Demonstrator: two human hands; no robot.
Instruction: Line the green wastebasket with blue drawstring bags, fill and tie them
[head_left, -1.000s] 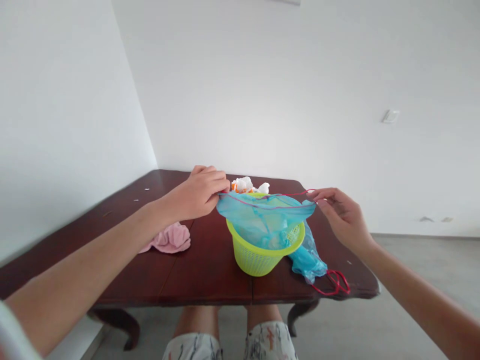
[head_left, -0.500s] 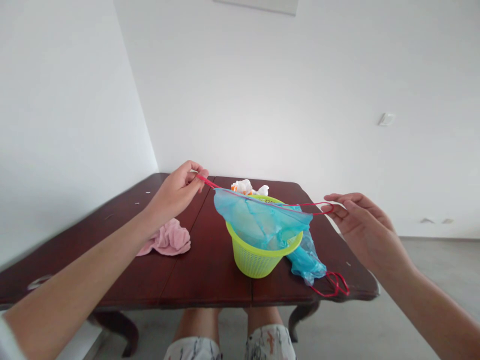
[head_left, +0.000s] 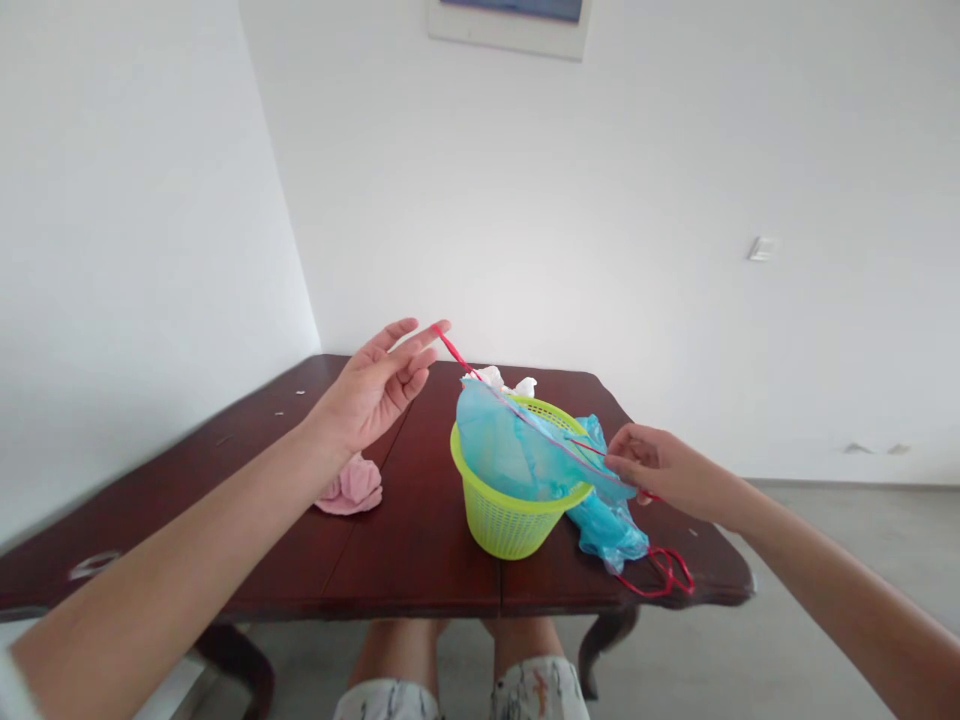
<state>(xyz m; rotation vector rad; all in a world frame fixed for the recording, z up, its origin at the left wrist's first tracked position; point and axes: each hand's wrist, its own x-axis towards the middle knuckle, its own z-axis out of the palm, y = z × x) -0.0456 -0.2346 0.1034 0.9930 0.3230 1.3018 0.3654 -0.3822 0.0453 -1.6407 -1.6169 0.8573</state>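
A translucent blue drawstring bag (head_left: 502,445) lies partly inside a yellow-green plastic basket (head_left: 517,525), its mouth edge lifted above the rim. On the left, my left hand (head_left: 379,385) has the red drawstring (head_left: 457,353) caught at its fingertips, the other fingers loosely curled. My right hand (head_left: 652,465) is closed on the drawstring at the bag's right end, just beyond the basket rim. Under and beside it on the table, a second blue bag (head_left: 611,535) lies crumpled, with a loose red cord (head_left: 667,575) trailing to the front.
The basket stands on a dark wooden table (head_left: 420,550). A pink cloth (head_left: 352,487) lies under my left forearm. White crumpled plastic (head_left: 525,387) sits behind the basket. White walls (head_left: 525,220) meet at the table's far side.
My right hand has moved left and down toward the basket. My left hand has shifted right, its fingers more spread. The string between them has slackened, and the bag's edge now slopes down rightward.
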